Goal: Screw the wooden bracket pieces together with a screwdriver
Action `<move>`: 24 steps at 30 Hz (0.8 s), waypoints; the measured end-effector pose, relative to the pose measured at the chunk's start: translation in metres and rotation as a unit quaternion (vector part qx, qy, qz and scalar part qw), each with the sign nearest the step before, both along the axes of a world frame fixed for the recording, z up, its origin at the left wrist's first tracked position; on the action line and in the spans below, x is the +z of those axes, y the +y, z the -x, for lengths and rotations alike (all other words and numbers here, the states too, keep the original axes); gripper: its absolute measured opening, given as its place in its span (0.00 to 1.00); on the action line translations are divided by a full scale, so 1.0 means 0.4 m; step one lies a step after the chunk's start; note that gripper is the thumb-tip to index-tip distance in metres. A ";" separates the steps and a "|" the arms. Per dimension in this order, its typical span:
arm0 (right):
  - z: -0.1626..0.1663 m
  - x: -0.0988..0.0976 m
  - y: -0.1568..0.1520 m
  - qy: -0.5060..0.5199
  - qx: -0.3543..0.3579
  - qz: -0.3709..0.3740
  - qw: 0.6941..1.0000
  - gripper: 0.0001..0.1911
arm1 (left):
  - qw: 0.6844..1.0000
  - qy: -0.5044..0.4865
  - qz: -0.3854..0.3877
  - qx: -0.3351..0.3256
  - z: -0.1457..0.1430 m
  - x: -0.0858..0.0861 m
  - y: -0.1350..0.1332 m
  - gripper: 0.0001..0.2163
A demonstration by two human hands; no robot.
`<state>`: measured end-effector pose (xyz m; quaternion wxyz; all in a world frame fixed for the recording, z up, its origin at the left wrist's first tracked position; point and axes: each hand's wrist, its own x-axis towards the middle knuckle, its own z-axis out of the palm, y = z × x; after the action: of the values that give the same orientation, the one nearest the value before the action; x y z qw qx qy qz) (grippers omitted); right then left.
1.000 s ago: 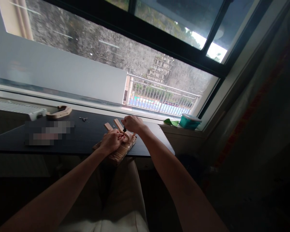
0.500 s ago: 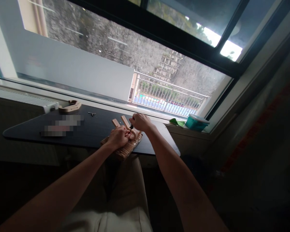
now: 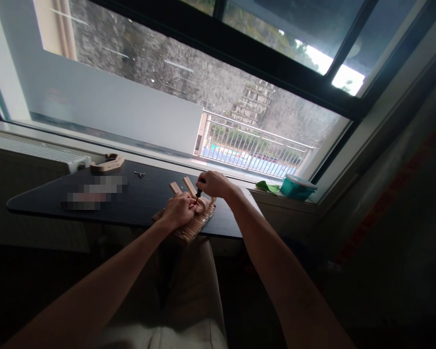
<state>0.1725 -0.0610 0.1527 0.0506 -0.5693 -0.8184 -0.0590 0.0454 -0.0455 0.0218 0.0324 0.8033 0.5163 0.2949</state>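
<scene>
My right hand (image 3: 214, 184) is closed around the handle of a small dark screwdriver (image 3: 198, 194), its tip pointing down. The tip meets the wooden assembly beside my left fingers; the exact contact point is too small to make out. My left hand (image 3: 179, 211) is closed on the wooden assembly, pressing it from the left. Two pale wooden bars (image 3: 189, 186) stick up past my hands, and a rounded wooden part (image 3: 203, 206) lies to the right. Underneath is a brown ribbed, woven-looking panel (image 3: 193, 230) at the near table edge.
The dark table (image 3: 131, 203) stands against a window. On it lie a curved wooden piece (image 3: 107, 164), some small metal hardware (image 3: 140, 174) and a blurred-out item (image 3: 90, 194). A teal box (image 3: 298, 188) and a green leaf-like thing (image 3: 267, 187) sit on the sill. A radiator (image 3: 39, 152) is at left.
The view has shifted slightly, so the scene sits a little lower and to the right. My right hand has turned slightly on the screwdriver; my left hand keeps its place on the wood.
</scene>
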 end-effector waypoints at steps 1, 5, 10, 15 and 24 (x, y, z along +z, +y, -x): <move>0.000 -0.004 0.003 0.002 -0.006 -0.001 1.000 0.16 | 1.000 0.002 0.000 -0.001 0.000 -0.001 0.000 0.13; 0.001 -0.021 0.011 0.004 -0.048 -0.002 0.999 0.19 | 1.000 0.007 -0.008 -0.023 0.003 0.001 -0.007 0.12; 0.009 -0.037 0.007 -0.002 -0.087 -0.013 0.996 0.21 | 0.999 0.003 -0.014 -0.041 0.007 0.008 -0.018 0.12; 0.013 -0.018 -0.001 -0.016 -0.051 -0.005 0.999 0.17 | 0.999 0.006 -0.015 -0.040 0.008 0.011 -0.019 0.11; 0.011 -0.009 -0.022 -0.021 0.009 0.005 1.000 0.13 | 0.999 0.009 -0.022 -0.033 0.007 0.009 -0.021 0.12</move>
<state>0.1681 -0.0696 0.1492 0.0307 -0.5604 -0.8250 -0.0666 0.0424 -0.0538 0.0254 0.0191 0.8232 0.4832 0.2976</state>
